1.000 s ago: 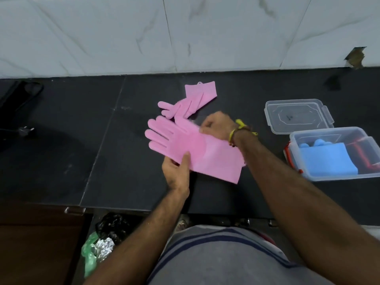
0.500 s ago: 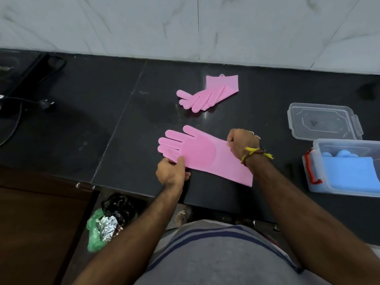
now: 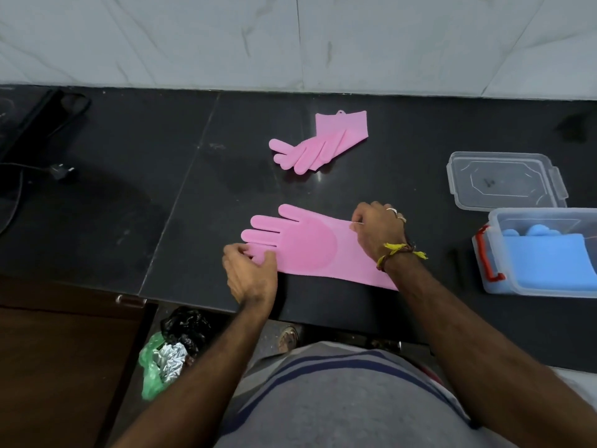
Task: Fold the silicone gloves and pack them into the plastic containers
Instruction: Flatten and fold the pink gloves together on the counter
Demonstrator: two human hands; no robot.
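A pink silicone glove (image 3: pixel 310 245) lies flat, palm up, on the black counter (image 3: pixel 206 202) near its front edge, fingers pointing left. My left hand (image 3: pixel 250 271) pinches its lower fingers. My right hand (image 3: pixel 378 234) grips the cuff side at the glove's far edge. A second pink glove (image 3: pixel 319 143), folded over, lies farther back on the counter, untouched. At the right stands a clear plastic container (image 3: pixel 494 270) with red latches, holding folded blue gloves (image 3: pixel 549 263).
The container's clear lid (image 3: pixel 505 179) lies behind it on the counter. A black plug and cable (image 3: pixel 61 171) rest at the far left. Below the counter edge sit plastic bags and foil (image 3: pixel 171 350). A marble wall backs the counter.
The pink glove went from being held above the counter to lying flat near the front edge. Both hands came down with it and stay on its finger and cuff ends.
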